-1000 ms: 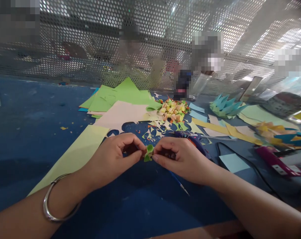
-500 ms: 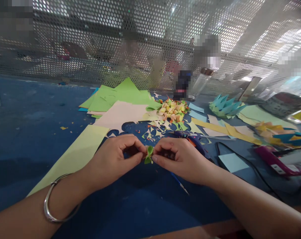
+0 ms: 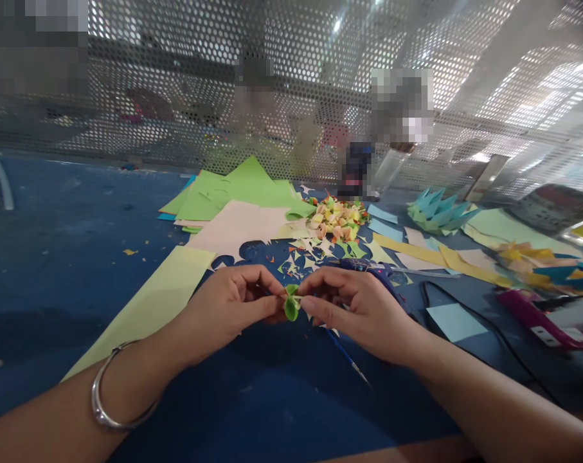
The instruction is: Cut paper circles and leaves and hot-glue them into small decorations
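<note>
Between my two hands, over the blue table, is a small green paper flower (image 3: 292, 308) with curled petals. My left hand (image 3: 240, 299) pinches it from the left between thumb and fingertips. From the other side, the thumb and fingers of my right hand (image 3: 351, 308) close on its right edge, where a pale bit shows. A blue thin-handled tool (image 3: 348, 355) with a pale tip lies just below my right hand. Behind that hand, partly covered, is a dark blue glue gun (image 3: 368, 267). Beyond both hands rests a heap of curled paper flowers (image 3: 337, 217).
Green paper sheets (image 3: 238, 193), a pink sheet (image 3: 243, 222) and a pale yellow sheet (image 3: 146, 308) lie left and behind. Paper scraps (image 3: 301, 260) litter the middle. To the right are a folded blue-green paper piece (image 3: 438, 211), a black cable (image 3: 493, 328) and a magenta power strip (image 3: 544, 321).
The green paper flower has turned between my fingertips, so its petals face differently. Both hands stay nearly in place, and the whole view has shifted slightly.
</note>
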Tool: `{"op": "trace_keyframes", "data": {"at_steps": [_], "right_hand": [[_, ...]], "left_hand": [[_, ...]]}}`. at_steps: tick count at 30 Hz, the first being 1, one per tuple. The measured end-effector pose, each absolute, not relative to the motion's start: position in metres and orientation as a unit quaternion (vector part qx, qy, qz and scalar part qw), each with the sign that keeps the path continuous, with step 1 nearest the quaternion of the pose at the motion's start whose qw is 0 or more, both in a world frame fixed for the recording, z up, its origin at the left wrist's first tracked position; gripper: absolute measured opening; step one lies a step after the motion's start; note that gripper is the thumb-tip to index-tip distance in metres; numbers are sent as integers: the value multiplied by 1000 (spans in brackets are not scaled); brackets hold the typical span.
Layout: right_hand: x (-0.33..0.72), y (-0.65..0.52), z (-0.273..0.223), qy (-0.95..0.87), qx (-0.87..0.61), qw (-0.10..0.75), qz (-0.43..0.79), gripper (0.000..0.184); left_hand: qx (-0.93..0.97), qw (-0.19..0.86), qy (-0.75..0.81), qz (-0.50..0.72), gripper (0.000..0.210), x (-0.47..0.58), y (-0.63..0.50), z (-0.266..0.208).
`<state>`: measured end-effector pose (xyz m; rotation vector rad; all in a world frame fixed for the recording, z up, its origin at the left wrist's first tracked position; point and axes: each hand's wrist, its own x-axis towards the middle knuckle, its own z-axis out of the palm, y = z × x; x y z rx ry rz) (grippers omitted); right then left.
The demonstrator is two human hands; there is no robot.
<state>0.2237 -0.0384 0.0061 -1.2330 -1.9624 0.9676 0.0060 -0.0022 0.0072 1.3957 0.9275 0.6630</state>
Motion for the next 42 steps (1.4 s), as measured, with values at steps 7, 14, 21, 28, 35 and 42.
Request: {"op": "trace_keyframes", "data": {"at_steps": [7, 14, 21, 28, 35, 42], "right_hand": [[221, -46, 5, -762, -449, 378, 273, 30], [218, -47, 0, -794, -424, 391, 193, 23], [218, -46, 0, -807, -421, 380, 163, 7], [218, -45, 0, -809, -420, 378, 161, 7], [217, -44, -1, -811, -417, 378, 157, 7], [221, -44, 0, -789, -434, 401, 164, 10]], "left_hand": [[564, 658, 384, 318, 8, 4, -1, 1], [630, 594, 391, 312, 4, 4, -3, 0], [640, 588, 383, 314, 5, 5, -7, -2], [673, 538, 404, 307, 4, 4, -7, -3], [708, 490, 414, 296, 9, 3, -9, -6], [657, 550, 401, 325, 4, 5, -9, -1]]}}
